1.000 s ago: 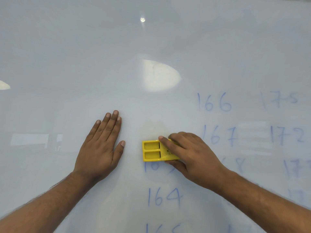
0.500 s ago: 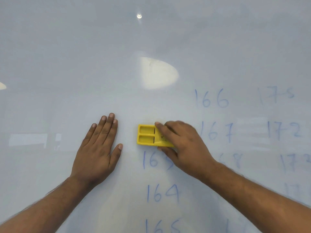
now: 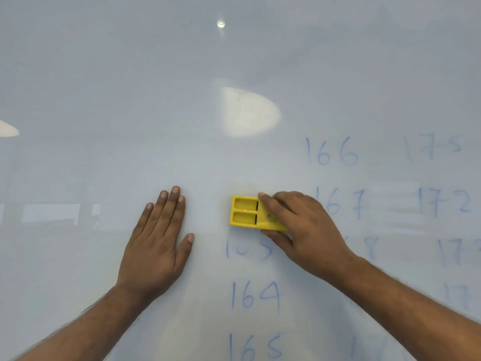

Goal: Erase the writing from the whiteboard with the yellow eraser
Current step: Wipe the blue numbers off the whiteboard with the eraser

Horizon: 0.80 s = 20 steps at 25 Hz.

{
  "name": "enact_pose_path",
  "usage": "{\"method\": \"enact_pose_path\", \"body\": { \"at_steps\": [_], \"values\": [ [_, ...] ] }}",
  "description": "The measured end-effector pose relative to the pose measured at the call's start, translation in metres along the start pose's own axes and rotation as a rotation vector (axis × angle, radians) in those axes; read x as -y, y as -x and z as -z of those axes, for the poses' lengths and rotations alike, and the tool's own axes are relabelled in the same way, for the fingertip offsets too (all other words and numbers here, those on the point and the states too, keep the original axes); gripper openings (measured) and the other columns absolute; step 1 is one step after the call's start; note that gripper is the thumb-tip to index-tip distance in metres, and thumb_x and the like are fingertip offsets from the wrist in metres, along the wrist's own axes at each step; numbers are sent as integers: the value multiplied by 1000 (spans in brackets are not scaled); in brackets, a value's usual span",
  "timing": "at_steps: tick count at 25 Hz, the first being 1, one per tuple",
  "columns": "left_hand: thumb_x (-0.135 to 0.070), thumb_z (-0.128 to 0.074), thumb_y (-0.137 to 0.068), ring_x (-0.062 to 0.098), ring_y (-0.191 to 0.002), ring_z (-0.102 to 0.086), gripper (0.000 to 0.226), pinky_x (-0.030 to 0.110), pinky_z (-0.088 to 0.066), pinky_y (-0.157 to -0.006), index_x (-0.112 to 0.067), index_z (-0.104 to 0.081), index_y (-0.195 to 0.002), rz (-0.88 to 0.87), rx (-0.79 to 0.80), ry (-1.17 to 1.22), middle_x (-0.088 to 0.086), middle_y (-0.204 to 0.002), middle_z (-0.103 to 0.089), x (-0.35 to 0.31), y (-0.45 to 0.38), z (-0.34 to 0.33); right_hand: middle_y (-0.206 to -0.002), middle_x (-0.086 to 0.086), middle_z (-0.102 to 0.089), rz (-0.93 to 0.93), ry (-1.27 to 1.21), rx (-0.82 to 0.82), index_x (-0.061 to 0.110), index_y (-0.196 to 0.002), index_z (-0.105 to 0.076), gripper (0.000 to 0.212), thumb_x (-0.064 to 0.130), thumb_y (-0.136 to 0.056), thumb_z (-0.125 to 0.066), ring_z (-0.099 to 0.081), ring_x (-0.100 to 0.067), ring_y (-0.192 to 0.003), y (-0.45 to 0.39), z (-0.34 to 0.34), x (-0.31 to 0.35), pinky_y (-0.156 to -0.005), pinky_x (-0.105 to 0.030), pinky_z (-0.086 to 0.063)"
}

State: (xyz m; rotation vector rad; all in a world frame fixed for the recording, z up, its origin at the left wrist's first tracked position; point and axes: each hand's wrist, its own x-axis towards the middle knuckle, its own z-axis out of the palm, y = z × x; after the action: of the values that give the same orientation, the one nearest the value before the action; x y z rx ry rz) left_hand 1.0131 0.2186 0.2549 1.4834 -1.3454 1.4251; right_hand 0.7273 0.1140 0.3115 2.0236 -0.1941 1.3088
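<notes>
A whiteboard (image 3: 130,87) fills the frame, its glossy surface carrying pale reflections of lights (image 3: 247,112) near the centre and at the left edge. Blue handwritten numbers (image 3: 331,152) run down its right half in columns — 166, 167 and a partly hidden figure ending in 8, with 164 and 165 lower down and fainter 17-somethings at the far right. Just below the eraser, one number (image 3: 250,250) is half wiped, only its lower strokes left. The left hand (image 3: 156,243) lies flat on the board, fingers straight and close together, thumb out to the side, holding nothing. The right hand (image 3: 302,230) grips the eraser (image 3: 246,212) — index finger laid along its top edge, thumb under its lower edge — pressing it to the board just left of the 167. The eraser's left end, with two rectangular recesses, sticks out past the fingers, well apart from the left hand.
</notes>
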Motion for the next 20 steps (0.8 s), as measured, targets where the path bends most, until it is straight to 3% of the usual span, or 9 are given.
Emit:
{"method": "enact_pose_path", "body": {
  "at_steps": [3,9,14,20],
  "values": [
    [-41,-30,-103,23,-157,-13,67,44,-15,-126,-8,-18,-160,-4,-1,7,7,-170,-14,-1,5,-1,-113,-10,-58,-63,-47,-49,9,-138,-51,54,34,-91,-60,-56,-31,-99,-13,-10,16,-86,-41,-46],
    [-41,-31,-102,24,-157,-15,68,45,-17,-125,-7,-19,-160,-13,14,2,7,-170,-15,0,16,-1,-116,-9,-58,74,-61,40,8,-138,-50,48,37,-99,-52,-55,-30,-100,34,-25,51,-89,-40,-45],
    [-40,-30,-102,23,-157,-14,67,43,-14,-126,-6,-20,-159,-20,17,-7,8,-170,-15,0,21,-2,-116,-7,-60,133,18,104,9,-137,-50,47,37,-100,-49,-56,-29,-100,58,-15,36,-89,-39,-46],
    [-39,-30,-102,23,-157,-14,66,43,-14,-126,-7,-20,-160,-5,19,-2,7,-170,-15,-2,27,-3,-117,-6,-59,-104,-52,-21,9,-137,-52,50,35,-95,-58,-56,-28,-104,30,-9,23,-90,-38,-44]
  ]
}}
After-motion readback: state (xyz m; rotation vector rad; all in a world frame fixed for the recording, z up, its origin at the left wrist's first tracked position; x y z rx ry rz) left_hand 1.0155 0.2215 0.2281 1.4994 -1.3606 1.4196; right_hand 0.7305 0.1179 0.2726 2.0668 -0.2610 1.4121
